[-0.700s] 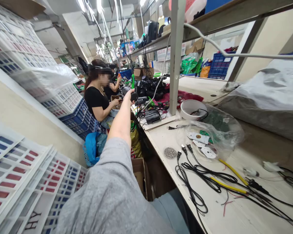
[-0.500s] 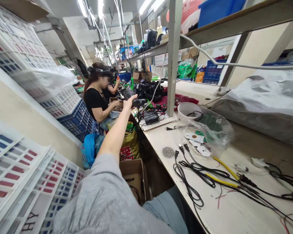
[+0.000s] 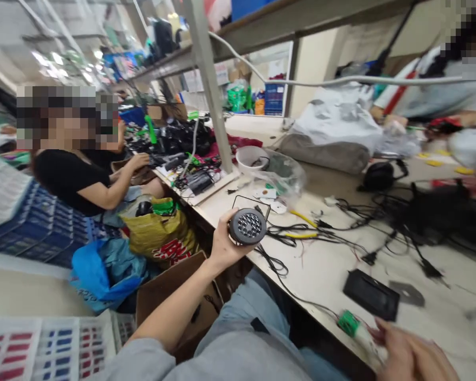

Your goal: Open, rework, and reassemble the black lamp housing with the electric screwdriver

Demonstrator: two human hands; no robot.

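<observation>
- Your left hand point(image 3: 223, 247) clasps the round black lamp head point(image 3: 247, 226) just off the bench's point(image 3: 325, 270) near edge; a slack hold could drop it into the cardboard box point(image 3: 162, 296).
- Your right hand point(image 3: 408, 354) grips a green-tipped tool point(image 3: 351, 324) at that edge, where the loose cables point(image 3: 278, 268) could snag it.

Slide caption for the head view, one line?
Left hand holds a round black perforated unit at the cluttered bench; right hand grips a green-tipped white tool.
</observation>
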